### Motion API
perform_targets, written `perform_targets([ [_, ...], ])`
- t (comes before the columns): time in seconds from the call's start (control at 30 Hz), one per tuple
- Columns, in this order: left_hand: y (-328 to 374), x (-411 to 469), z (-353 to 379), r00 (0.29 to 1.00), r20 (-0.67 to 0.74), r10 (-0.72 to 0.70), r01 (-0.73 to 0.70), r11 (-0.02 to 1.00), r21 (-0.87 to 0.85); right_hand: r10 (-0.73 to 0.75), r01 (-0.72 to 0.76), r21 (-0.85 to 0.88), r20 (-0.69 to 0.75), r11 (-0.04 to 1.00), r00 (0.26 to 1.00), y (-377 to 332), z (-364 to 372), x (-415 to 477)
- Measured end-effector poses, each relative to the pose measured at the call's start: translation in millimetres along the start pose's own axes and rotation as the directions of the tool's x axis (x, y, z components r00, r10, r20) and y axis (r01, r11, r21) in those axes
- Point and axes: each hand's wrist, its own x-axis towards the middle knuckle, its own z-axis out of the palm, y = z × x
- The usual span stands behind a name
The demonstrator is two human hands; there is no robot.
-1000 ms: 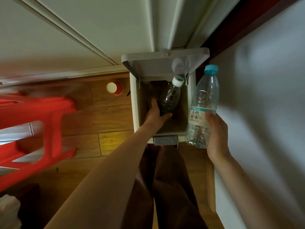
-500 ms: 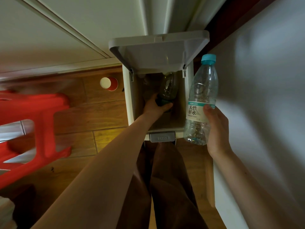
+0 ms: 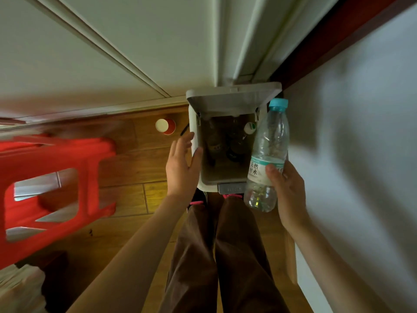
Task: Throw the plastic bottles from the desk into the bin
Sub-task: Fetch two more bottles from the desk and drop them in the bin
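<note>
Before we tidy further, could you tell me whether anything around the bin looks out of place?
Yes: a red paper cup stands on the wooden floor left of the bin, against the wall, and a small dark item, too small to identify, lies beside it. Nothing looks spilled.

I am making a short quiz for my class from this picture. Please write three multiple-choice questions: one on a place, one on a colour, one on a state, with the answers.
1. Where is the red paper cup?
A. on the floor, left of the bin
B. inside the bin
C. on the red stool

2. What colour is the cap of the bottle in the right hand?
A. white
B. light blue
C. red

3. How is the bin lid?
A. shut
B. taken off
C. raised open

Answers: 1 A, the cup stands on the wood floor beside the bin. 2 B, its cap is light blue. 3 C, the lid stands up and a white-capped bottle shows inside; the left hand is empty.
</note>
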Motion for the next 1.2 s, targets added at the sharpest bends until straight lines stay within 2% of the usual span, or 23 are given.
perform_targets([
  [0.1, -13, 2, 1, 0.982, 0.074, -0.174, 0.178, 0.982, -0.063, 0.030, -0.028, -0.044, 0.040, 0.999, 0.999, 2, 2, -10],
  [0.2, -17, 4, 4, 0.951, 0.160, -0.266, 0.292, 0.941, -0.173, 0.064, -0.050, -0.158, 0.087, 0.986, 0.994, 10, 1, -15],
  [0.33, -23, 5, 5, 0.940, 0.187, -0.285, 0.323, 0.920, -0.220, 0.103, -0.079, -0.269, 0.079, 0.960, 0.992, 9, 6, -5],
  [0.5, -34, 6, 6, 0.940, 0.177, -0.291, 0.326, 0.918, -0.226, 0.235, -0.164, -0.433, 0.116, 0.886, 0.965, -2, 21, 28],
  [0.6, -35, 7, 6, 0.941, 0.174, -0.290, 0.325, 0.918, -0.228, 0.285, -0.202, -0.465, 0.113, 0.862, 0.952, -4, 33, 42],
  [0.77, -38, 8, 7, 0.945, 0.167, -0.281, 0.314, 0.923, -0.225, 0.302, -0.174, -0.560, 0.145, 0.810, 0.942, 0, 54, 56],
  [0.9, -42, 7, 8, 0.948, 0.169, -0.269, 0.304, 0.921, -0.242, 0.349, -0.233, -0.560, 0.108, 0.795, 0.931, 13, 66, 66],
  [1.2, -45, 7, 7, 0.950, 0.186, -0.253, 0.296, 0.919, -0.261, 0.321, -0.275, -0.404, 0.048, 0.872, 0.946, 24, 79, 95],
])
